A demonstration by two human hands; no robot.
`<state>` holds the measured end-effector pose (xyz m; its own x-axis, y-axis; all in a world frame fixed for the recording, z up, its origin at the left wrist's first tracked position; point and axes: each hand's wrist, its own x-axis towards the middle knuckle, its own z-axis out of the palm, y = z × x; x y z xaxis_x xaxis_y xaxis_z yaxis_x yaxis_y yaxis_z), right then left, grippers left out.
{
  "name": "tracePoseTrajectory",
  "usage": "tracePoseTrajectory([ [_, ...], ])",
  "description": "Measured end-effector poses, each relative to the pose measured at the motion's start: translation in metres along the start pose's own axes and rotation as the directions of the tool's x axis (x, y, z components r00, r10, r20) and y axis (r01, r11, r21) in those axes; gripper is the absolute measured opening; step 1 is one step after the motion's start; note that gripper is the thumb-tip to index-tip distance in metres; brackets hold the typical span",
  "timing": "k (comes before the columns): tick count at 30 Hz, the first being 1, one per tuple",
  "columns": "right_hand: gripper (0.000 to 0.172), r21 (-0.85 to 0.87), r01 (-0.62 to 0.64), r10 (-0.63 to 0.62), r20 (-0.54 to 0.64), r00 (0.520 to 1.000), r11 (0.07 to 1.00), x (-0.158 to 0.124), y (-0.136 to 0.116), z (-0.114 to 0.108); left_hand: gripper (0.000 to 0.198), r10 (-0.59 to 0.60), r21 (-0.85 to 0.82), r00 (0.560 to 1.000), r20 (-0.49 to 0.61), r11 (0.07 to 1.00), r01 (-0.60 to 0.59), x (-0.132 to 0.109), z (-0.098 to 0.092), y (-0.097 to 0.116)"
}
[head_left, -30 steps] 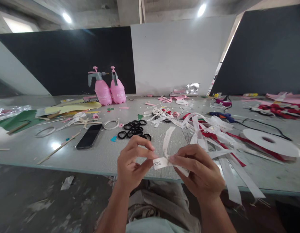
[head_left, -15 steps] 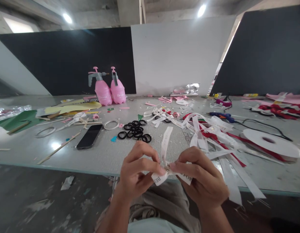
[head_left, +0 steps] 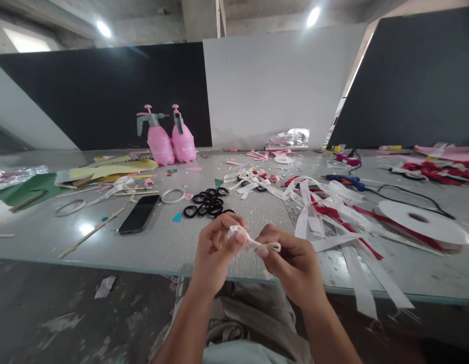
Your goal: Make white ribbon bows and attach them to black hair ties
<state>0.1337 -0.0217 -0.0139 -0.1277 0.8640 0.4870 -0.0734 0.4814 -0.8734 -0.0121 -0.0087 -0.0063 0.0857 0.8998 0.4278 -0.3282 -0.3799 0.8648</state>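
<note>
Both of my hands pinch one white printed ribbon strip (head_left: 257, 243), folded up small between the fingertips, just above the near edge of the grey table (head_left: 158, 242). My left hand (head_left: 216, 253) grips its left end with thumb and fingers closed. My right hand (head_left: 293, 265) pinches the right end. Just beyond the hands lies a cluster of black rings (head_left: 208, 201).
A black phone (head_left: 139, 213) lies left of the rings beside wooden sticks and a white ring (head_left: 173, 195). Two pink spray bottles (head_left: 170, 140) stand at the back. A heap of white and red ribbons (head_left: 325, 207), a white ribbon spool (head_left: 422, 222) and a glue gun (head_left: 346, 180) are on the right.
The ribbon, spread out with a long tail standing up a second ago, is now folded tight between the fingers. Both hands rose slightly and drew closer together.
</note>
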Motion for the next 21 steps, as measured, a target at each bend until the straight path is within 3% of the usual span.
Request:
tracePoseTrajectory([
  [4, 0.026, 0.177, -0.157, 0.163, -0.024, 0.986, 0.972, 0.002, 0.009, 0.003, 0.025, -0.09, -0.1, 0.994, -0.055, 0.991, 0.084, 0.005, 0.001, -0.003],
  [7, 0.03, 0.16, -0.19, 0.198, -0.039, 0.979, 0.969, 0.004, 0.013, 0.003, 0.028, -0.155, -0.095, 0.983, -0.099, 0.985, 0.146, 0.008, 0.002, -0.003],
  [12, 0.033, 0.127, -0.218, 0.226, -0.048, 0.973, 0.968, 0.006, 0.014, 0.002, 0.031, -0.158, -0.101, 0.973, -0.167, 0.985, 0.143, 0.013, 0.003, -0.006],
  [18, 0.031, 0.156, -0.231, 0.241, -0.052, 0.969, 0.96, 0.009, 0.019, -0.002, 0.028, -0.226, 0.041, 0.974, 0.003, 0.973, 0.225, 0.013, 0.002, -0.008],
  [21, 0.032, 0.137, -0.222, 0.232, -0.065, 0.971, 0.965, 0.013, 0.02, -0.006, 0.031, -0.208, 0.1, 0.977, -0.046, 0.972, 0.211, 0.016, 0.002, -0.006],
])
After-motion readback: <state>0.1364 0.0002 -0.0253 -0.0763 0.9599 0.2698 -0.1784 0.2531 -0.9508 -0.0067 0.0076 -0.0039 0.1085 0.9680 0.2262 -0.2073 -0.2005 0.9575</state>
